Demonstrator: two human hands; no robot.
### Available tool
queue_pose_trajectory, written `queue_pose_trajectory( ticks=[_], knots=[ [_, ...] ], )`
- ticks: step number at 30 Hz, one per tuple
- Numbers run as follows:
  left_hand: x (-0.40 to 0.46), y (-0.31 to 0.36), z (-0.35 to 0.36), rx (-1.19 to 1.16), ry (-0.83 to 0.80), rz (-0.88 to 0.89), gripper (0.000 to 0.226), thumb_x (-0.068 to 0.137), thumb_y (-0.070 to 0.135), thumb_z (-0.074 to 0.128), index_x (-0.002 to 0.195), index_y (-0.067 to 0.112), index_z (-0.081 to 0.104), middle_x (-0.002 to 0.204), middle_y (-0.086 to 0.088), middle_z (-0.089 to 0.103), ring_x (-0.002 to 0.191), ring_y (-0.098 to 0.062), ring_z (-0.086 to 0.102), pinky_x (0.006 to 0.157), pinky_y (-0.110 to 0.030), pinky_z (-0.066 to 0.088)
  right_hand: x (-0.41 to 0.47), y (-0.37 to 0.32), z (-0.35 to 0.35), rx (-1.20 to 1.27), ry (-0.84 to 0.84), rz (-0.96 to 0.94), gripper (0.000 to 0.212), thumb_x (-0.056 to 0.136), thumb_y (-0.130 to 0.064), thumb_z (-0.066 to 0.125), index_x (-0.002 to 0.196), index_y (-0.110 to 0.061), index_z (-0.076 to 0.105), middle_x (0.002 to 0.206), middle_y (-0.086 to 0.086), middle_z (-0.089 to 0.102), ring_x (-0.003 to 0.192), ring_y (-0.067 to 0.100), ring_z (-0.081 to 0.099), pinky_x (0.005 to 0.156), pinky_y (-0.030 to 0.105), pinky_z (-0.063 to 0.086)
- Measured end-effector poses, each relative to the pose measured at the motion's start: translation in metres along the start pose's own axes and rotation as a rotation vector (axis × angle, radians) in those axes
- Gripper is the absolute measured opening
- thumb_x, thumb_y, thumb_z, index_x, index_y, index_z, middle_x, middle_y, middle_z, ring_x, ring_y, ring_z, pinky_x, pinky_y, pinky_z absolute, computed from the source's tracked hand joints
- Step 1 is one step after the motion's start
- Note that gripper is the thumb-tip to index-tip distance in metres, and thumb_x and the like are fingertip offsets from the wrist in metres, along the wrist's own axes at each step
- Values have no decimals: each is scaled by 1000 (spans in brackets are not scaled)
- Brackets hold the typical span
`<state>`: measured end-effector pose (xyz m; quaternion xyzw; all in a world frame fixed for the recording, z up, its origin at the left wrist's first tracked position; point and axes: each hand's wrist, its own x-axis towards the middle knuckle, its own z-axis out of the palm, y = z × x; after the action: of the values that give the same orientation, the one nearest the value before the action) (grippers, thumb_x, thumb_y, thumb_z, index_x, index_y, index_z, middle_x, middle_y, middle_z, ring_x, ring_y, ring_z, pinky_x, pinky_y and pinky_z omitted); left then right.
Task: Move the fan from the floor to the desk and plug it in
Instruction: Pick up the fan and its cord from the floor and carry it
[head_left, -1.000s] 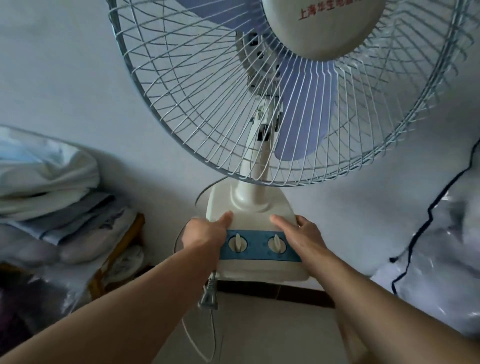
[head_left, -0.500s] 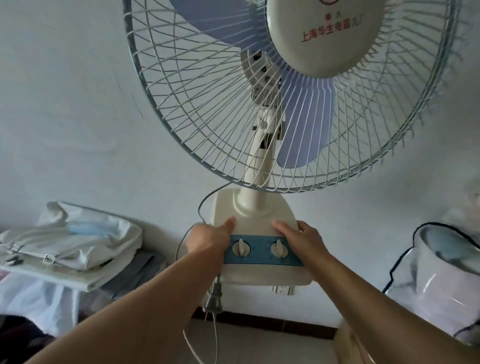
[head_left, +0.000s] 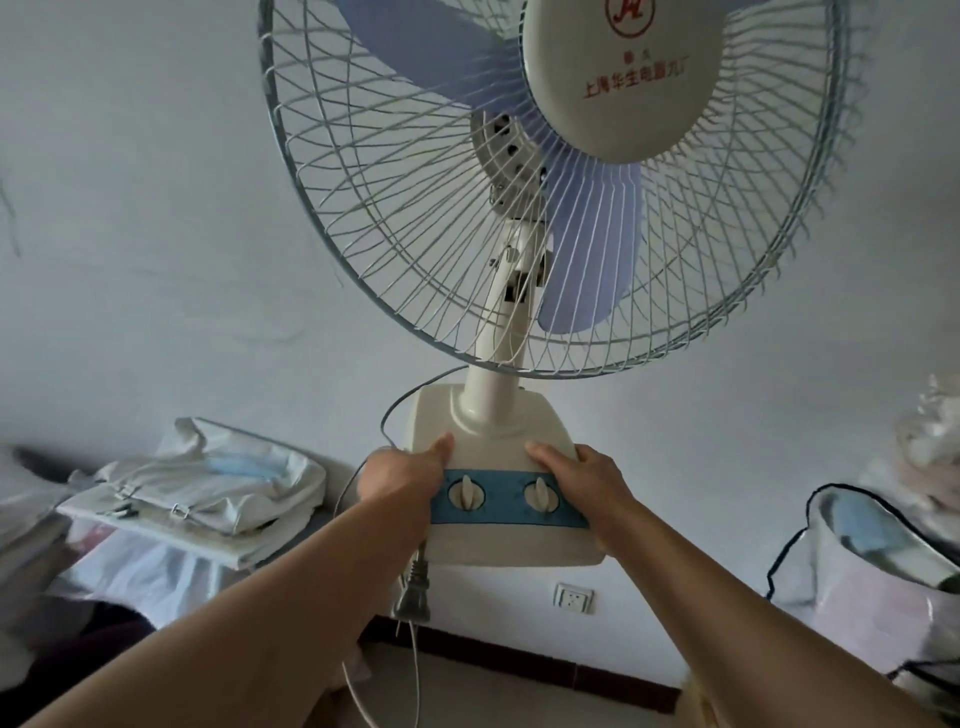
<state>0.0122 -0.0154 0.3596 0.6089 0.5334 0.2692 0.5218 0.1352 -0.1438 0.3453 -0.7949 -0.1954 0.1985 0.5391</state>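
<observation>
Fan (head_left: 511, 483) held up in air at frame centre, base gripped both sides. Left hand (head_left: 402, 480) grasping base at 9 o'clock, right hand (head_left: 589, 480) at 3 o'clock. Plug (head_left: 414, 592) dangling at 6 o'clock; wall socket (head_left: 573, 598) at 5 o'clock.

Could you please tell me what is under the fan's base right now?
Under the base the plug dangles on its cord, unplugged. Lower on the wall sits a socket, with bare floor below. The base's underside is hidden, as are the fingers beneath it.
</observation>
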Motion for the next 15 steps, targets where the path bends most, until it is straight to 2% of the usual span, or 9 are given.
queue_pose_trajectory(
  ticks=[4,8,11,15],
  knots=[
    [-37,-7,-14,-20,91,-31,51,71,52,72,66,9,45,82,-11,60,85,-31,64,82,-40,56,-18,1,-7,-32,-75,-19,59,71,-57,62,113,-17,59,105,4,64,94,23,61,81,38,50],
    [-65,-16,-29,-52,152,-61,54,71,54,70,84,5,54,84,-11,64,86,-30,65,84,-41,56,-37,-4,-8,-48,-140,-43,61,67,-60,63,111,-18,60,102,3,65,92,23,61,78,37,49],
    [-86,-22,-47,-107,203,-100,58,70,51,73,98,2,59,100,-16,69,93,-33,66,87,-44,55,-54,-13,-4,-59,-197,-74,60,68,-60,63,112,-18,60,102,3,65,91,23,61,75,35,47],
    [-113,-30,-84,-121,300,-131,61,70,53,72,99,1,60,101,-16,69,91,-33,66,87,-42,55,-83,-25,12,-69,-273,-124,62,71,-57,63,115,-14,59,105,5,63,93,23,60,73,32,43]
  ],
)
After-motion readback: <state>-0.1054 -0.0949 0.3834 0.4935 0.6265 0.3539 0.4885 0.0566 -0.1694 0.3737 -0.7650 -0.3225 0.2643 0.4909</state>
